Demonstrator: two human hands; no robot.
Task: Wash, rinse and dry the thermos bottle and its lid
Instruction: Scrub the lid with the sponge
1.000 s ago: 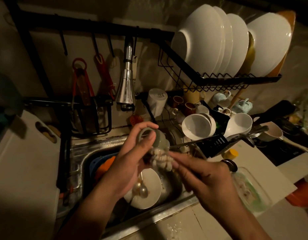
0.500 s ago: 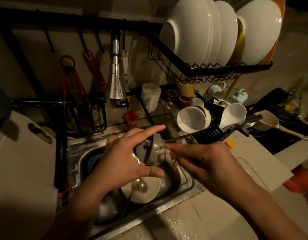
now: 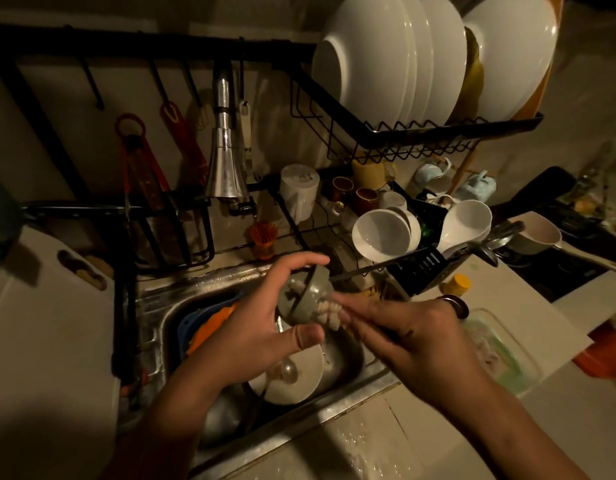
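Over the steel sink [image 3: 154, 306], my left hand [image 3: 254, 323] grips a grey-green thermos lid [image 3: 304, 296] between thumb and fingers, with foam showing on it. My right hand [image 3: 407, 337] pinches a pale, sudsy scrubber [image 3: 329, 311] and presses it against the lid's right side. A dark ring of what may be the thermos bottle's mouth [image 3: 457, 304] shows just behind my right hand on the counter; the rest of it is hidden.
The sink holds a white plate [image 3: 306, 375] with a spoon [image 3: 288, 368], a blue basin [image 3: 195, 317] and a metal pot [image 3: 220, 417]. A chrome tap [image 3: 225, 161] hangs above. White bowls [image 3: 382, 233], cups and a dish rack [image 3: 417, 268] crowd the right. A white cutting board [image 3: 40, 334] lies left.
The lid has turned in my left hand from mouth-up to lying on its side. My right hand with the scrubber moved from under the lid to its right side.
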